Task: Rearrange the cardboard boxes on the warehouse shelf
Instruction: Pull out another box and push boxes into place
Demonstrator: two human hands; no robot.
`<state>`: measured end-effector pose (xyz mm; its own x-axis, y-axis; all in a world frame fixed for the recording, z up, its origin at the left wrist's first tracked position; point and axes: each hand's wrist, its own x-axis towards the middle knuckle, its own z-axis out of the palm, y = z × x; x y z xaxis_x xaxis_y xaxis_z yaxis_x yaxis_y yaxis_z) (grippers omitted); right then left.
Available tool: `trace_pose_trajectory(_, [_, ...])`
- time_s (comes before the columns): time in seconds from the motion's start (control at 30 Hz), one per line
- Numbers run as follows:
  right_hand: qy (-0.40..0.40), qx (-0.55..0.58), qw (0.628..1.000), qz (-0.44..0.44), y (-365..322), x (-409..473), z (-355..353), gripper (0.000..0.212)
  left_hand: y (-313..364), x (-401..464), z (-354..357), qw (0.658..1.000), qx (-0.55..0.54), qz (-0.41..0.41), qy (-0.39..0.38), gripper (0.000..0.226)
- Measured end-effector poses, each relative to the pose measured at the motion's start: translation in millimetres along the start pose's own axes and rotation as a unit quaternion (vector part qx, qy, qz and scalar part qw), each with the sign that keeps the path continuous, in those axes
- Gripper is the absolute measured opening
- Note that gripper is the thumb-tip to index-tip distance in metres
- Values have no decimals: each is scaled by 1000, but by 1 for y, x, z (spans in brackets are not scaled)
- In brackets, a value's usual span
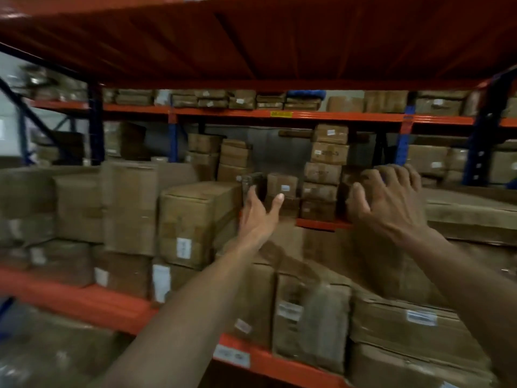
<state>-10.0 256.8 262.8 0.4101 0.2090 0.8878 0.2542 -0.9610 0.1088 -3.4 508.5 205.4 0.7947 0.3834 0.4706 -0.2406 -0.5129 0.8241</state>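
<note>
Brown cardboard boxes fill an orange and blue warehouse rack. Both my arms reach forward over the shelf's boxes. My left hand (pixel 258 210) is open with fingers spread, in the air beside the right edge of a large taped box (pixel 193 222). My right hand (pixel 389 197) is also open, fingers spread, raised above the boxes in the middle of the shelf (pixel 313 312) and holding nothing. Beyond my hands a stack of small labelled boxes (pixel 324 175) stands on a farther rack. The picture is blurred by motion.
The orange front beam (pixel 84 301) runs along the shelf's near edge. An orange deck (pixel 251 37) hangs low overhead. Taller boxes (pixel 128 205) stand at the left and flat cartons (pixel 472 217) lie at the right. Blue uprights (pixel 96 124) frame the rack behind.
</note>
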Motion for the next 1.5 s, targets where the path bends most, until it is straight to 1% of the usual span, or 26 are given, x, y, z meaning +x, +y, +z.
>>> trace_pose_trajectory(0.1, [-39,-10,998,-53,-80,13,26,48,-49,25,-74,999,46,-10,27,98])
trace_pose_trajectory(0.2, [-76,-20,987,-138,-156,30,61,47,-102,41,-129,993,98,-62,36,122])
trace_pose_trajectory(0.27, [-98,-28,970,-219,-204,46,84,60,-138,47,-150,986,123,-105,30,139])
trace_pose_trajectory(0.33, [-133,-50,947,-287,-248,61,105,84,-170,51,-159,980,140,-142,2,149])
trace_pose_trajectory(0.4, [-163,-103,920,-340,-285,72,124,108,-197,56,-159,976,133,-171,-21,153])
trace_pose_trajectory(0.43, [-168,-132,908,-360,-300,77,133,115,-209,59,-156,974,123,-186,-27,152])
trace_pose_trajectory(0.47, [-167,-155,898,-377,-314,82,141,120,-218,63,-152,974,101,-200,-24,145])
trace_pose_trajectory(0.5, [-165,-174,888,-393,-325,86,147,123,-226,67,-147,974,80,-210,-17,132])
trace_pose_trajectory(0.53, [-168,-193,875,-411,-335,90,153,125,-232,71,-141,974,71,-213,-17,125])
trace_pose_trajectory(0.57, [-174,-215,860,-429,-344,93,157,127,-236,73,-134,974,76,-211,-22,135])
trace_pose_trajectory(0.6, [-182,-238,844,-445,-353,95,162,129,-240,73,-126,975,94,-201,-35,153])
trace_pose_trajectory(0.63, [-190,-260,826,-463,-360,96,168,130,-241,72,-118,975,103,-195,-36,166])
trace_pose_trajectory(0.67, [-196,-282,807,-480,-367,97,172,130,-242,72,-111,975,102,-194,-23,173])
trace_pose_trajectory(0.73, [-211,-311,773,-511,-377,100,179,134,-245,73,-99,975,108,-196,15,178])
trace_pose_trajectory(0.83, [-211,-346,734,-545,-388,106,189,149,-250,76,-88,975,123,-173,62,178])
trace_pose_trajectory(0.9, [-212,-375,703,-567,-395,110,194,155,-254,79,-83,978,126,-152,73,176])
trace_pose_trajectory(1.0, [-231,-381,686,-576,-401,116,200,157,-262,82,-81,980,124,-137,76,172])
trace_pose_trajectory(1.13, [-197,-403,651,-612,-406,122,199,153,-269,88,-83,988,76,-121,64,169])
trace_pose_trajectory(1.2, [-189,-395,652,-619,-399,127,197,152,-267,89,-83,991,58,-101,67,169])
trace_pose_trajectory(1.23, [-192,-383,663,-614,-392,131,194,152,-264,91,-84,992,62,-85,68,168])
trace_pose_trajectory(1.3, [-190,-356,700,-590,-370,141,186,151,-255,100,-89,993,94,-32,63,165])
trace_pose_trajectory(1.37, [-189,-330,744,-550,-341,153,175,151,-237,115,-97,987,143,47,50,161])
trace_pose_trajectory(1.43, [-206,-303,788,-495,-310,160,160,153,-213,129,-104,975,191,113,22,161])
trace_pose_trajectory(1.5, [-208,-293,821,-444,-281,159,144,154,-187,139,-107,959,233,159,-12,161])
